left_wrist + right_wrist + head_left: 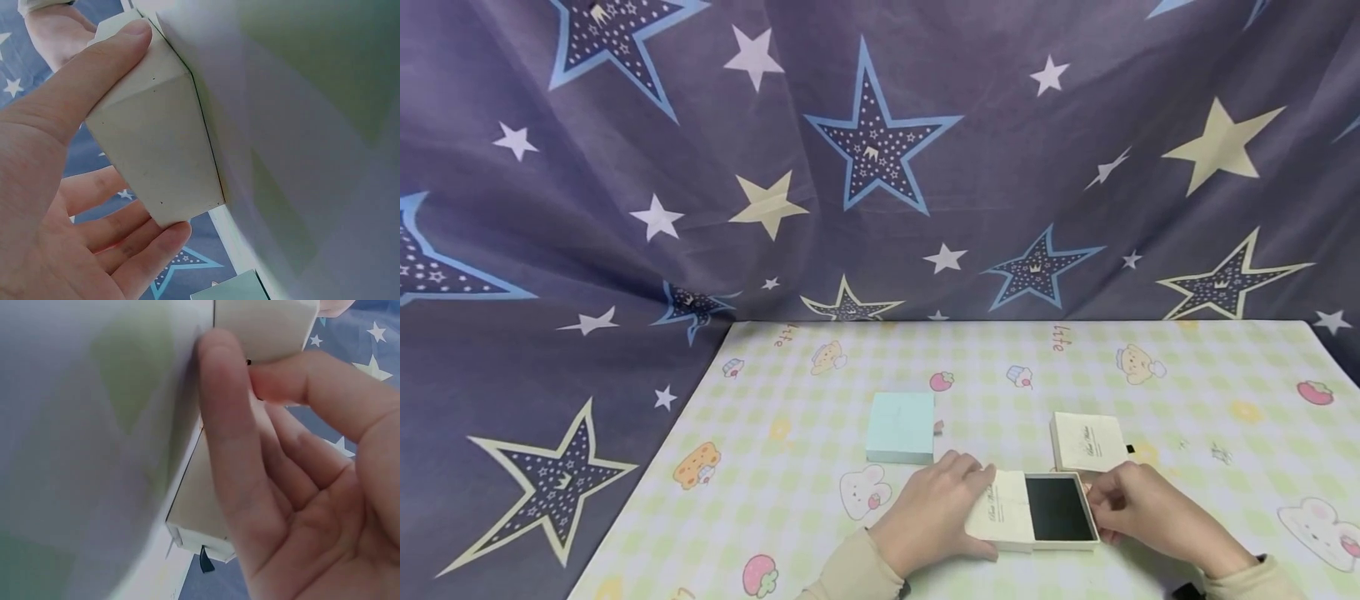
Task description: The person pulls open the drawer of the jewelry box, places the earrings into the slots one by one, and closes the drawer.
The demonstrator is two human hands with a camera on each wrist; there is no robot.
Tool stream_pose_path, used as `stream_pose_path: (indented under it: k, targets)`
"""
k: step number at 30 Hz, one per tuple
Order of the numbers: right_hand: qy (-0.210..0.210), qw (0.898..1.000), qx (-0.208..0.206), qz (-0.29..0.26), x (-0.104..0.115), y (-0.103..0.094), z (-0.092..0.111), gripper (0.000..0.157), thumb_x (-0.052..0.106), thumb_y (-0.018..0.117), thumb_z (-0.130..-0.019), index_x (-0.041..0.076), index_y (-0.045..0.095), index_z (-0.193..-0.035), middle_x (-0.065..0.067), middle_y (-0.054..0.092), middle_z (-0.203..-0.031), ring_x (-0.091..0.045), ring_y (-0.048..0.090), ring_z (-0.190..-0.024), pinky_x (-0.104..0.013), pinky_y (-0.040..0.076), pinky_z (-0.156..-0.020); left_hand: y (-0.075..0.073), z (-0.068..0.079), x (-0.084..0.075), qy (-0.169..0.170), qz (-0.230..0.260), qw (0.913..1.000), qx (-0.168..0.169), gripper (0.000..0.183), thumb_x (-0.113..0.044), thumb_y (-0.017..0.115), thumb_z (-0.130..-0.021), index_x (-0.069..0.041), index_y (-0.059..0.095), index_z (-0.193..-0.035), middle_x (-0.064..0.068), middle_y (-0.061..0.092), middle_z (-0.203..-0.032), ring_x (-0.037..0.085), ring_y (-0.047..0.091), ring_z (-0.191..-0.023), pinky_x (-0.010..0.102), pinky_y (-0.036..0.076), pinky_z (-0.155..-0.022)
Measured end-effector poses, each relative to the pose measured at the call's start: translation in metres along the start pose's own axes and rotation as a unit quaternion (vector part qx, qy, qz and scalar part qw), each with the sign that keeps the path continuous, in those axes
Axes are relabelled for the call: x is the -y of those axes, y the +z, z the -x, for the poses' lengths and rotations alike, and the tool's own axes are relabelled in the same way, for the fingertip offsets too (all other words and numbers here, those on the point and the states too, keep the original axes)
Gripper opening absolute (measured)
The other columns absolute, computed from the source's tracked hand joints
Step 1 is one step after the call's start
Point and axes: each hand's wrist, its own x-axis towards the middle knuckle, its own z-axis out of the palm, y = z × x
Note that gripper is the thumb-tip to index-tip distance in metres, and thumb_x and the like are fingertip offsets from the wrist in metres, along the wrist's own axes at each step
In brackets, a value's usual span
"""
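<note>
A cream slide-out gift box (pixel 1000 507) with script lettering lies near the front of the table, its drawer (pixel 1060 510) pulled partly out to the right and showing a black lining. My left hand (pixel 936 512) grips the outer sleeve (pixel 156 150), thumb on the near side and fingers on the far side. At the drawer's right end, my right hand (pixel 1138 508) pinches the short black pull tab (pixel 248 362) between thumb and finger; most of the tab is hidden. Just behind that hand sits a second cream box (pixel 1087 442), closed, with a black tab.
A pale blue box (pixel 901 427) with a pinkish tab stands behind my left hand. Small silvery pieces (pixel 1221 452) lie on the right of the checked tablecloth (pixel 1225 400). A dark blue star-print curtain (pixel 925 233) hangs behind the table.
</note>
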Motion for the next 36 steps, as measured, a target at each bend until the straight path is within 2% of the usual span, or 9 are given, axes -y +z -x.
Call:
stream_pose_path:
  k: [11, 17, 21, 24, 30, 33, 36]
  targets:
    - [0.019, 0.998, -0.042, 0.044, 0.003, -0.004, 0.006, 0.01, 0.002, 0.068, -0.084, 0.008, 0.075, -0.081, 0.008, 0.068, -0.068, -0.002, 0.058, -0.056, -0.022, 0.05, -0.052, 0.0, 0.0, 0.0, 0.005, -0.006, 1.0, -0.006, 0.091, -0.066, 0.08, -0.064, -0.013, 0.06, -0.136, -0.002, 0.063, -0.118, 0.009, 0.055, -0.103, 0.019, 0.05, -0.081]
    - [-0.019, 0.993, -0.087, 0.073, 0.003, -0.012, 0.013, 0.007, 0.005, 0.071, -0.083, 0.01, 0.076, -0.083, 0.01, 0.069, -0.07, 0.002, 0.059, -0.058, -0.022, 0.051, -0.055, -0.001, 0.001, 0.0, -0.002, 0.003, 1.0, 0.0, 0.092, -0.066, 0.081, -0.065, -0.012, 0.06, -0.136, -0.002, 0.063, -0.12, 0.009, 0.055, -0.105, 0.02, 0.05, -0.083]
    - [-0.058, 0.983, -0.129, 0.116, -0.001, -0.02, 0.017, 0.006, 0.006, 0.077, -0.081, 0.011, 0.077, -0.082, 0.013, 0.069, -0.072, 0.006, 0.057, -0.062, -0.021, 0.05, -0.056, -0.001, 0.001, -0.001, -0.002, 0.001, 1.0, 0.0, 0.092, -0.066, 0.08, -0.064, -0.012, 0.06, -0.136, -0.002, 0.063, -0.12, 0.009, 0.055, -0.105, 0.02, 0.05, -0.083]
    - [-0.067, 0.975, -0.15, 0.148, -0.004, -0.028, 0.019, 0.006, 0.007, 0.08, -0.079, 0.01, 0.077, -0.082, 0.012, 0.07, -0.074, 0.008, 0.056, -0.064, -0.021, 0.05, -0.056, -0.001, 0.001, -0.001, -0.001, -0.001, 1.0, -0.001, 0.092, -0.066, 0.081, -0.064, -0.012, 0.06, -0.136, -0.002, 0.063, -0.119, 0.009, 0.055, -0.104, 0.019, 0.05, -0.082]
    - [-0.026, 0.961, -0.189, 0.2, -0.004, -0.041, 0.024, 0.008, 0.008, 0.08, -0.077, 0.013, 0.077, -0.083, 0.01, 0.072, -0.076, 0.009, 0.057, -0.065, -0.022, 0.052, -0.06, -0.001, 0.001, 0.0, 0.003, -0.001, 1.0, -0.006, 0.091, -0.065, 0.081, -0.064, -0.012, 0.061, -0.135, -0.002, 0.063, -0.117, 0.009, 0.054, -0.102, 0.019, 0.049, -0.081]
    - [0.011, 0.953, -0.209, 0.218, -0.006, -0.047, 0.027, 0.008, 0.01, 0.08, -0.078, 0.012, 0.078, -0.085, 0.008, 0.073, -0.075, 0.008, 0.058, -0.064, -0.024, 0.053, -0.062, 0.0, 0.002, 0.0, 0.004, -0.001, 0.9999, -0.01, 0.09, -0.065, 0.082, -0.064, -0.012, 0.061, -0.135, -0.003, 0.063, -0.116, 0.009, 0.054, -0.102, 0.019, 0.049, -0.081]
    - [0.057, 0.95, -0.214, 0.221, -0.008, -0.055, 0.029, 0.009, 0.013, 0.078, -0.081, 0.01, 0.078, -0.09, 0.004, 0.074, -0.076, 0.001, 0.062, -0.064, -0.029, 0.053, -0.064, 0.0, 0.002, 0.0, 0.004, 0.001, 0.9999, -0.012, 0.091, -0.065, 0.082, -0.064, -0.012, 0.061, -0.135, -0.003, 0.063, -0.116, 0.008, 0.054, -0.102, 0.019, 0.049, -0.081]
